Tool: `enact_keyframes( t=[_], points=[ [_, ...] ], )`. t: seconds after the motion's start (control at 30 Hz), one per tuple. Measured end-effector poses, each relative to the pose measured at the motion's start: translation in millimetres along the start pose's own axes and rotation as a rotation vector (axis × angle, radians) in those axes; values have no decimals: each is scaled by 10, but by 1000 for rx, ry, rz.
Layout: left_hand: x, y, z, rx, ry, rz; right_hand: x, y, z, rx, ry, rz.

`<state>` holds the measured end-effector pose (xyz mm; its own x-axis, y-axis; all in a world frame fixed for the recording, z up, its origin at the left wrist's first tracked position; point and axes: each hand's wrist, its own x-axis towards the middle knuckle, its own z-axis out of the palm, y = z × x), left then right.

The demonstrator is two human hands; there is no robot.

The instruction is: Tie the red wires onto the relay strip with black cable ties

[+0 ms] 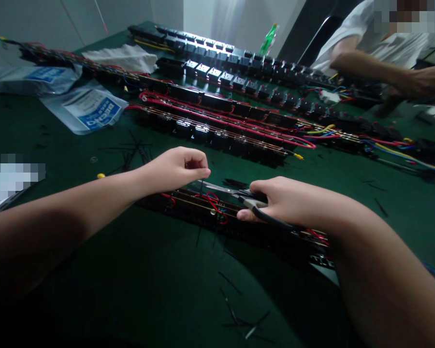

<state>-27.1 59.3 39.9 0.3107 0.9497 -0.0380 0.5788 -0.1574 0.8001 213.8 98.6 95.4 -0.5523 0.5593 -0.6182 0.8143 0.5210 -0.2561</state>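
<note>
My left hand [181,169] pinches the upper end of a thin black tie [202,185] above a long black strip [188,205] with red and blue wires. In my right hand [275,198] are pliers or cutters [252,203] with black and white handles, and their metal jaws point left toward the tie. The jaws lie just over the strip, close below my left fingertips. Red wires [213,199] loop on the strip beneath the jaws. A small pile of black ties [235,183] rests behind the tool.
Several long black socket strips [232,104] with red wires cross the green table [159,290]. Plastic bags [90,108] and a white cloth [125,58] are at the left. Cut tie pieces [239,319] lie in front. A green bottle [268,39] and another person's arm [373,67] are behind.
</note>
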Motion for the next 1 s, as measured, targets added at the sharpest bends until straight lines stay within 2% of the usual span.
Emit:
enact_keyframes(
  t=[0.2,1.0],
  points=[
    [20,-48,13,-37,31,44,93,-58,53,-37,-32,-4],
    [17,-43,14,-8,42,87,106,-160,163,-74,18,-20]
  ],
)
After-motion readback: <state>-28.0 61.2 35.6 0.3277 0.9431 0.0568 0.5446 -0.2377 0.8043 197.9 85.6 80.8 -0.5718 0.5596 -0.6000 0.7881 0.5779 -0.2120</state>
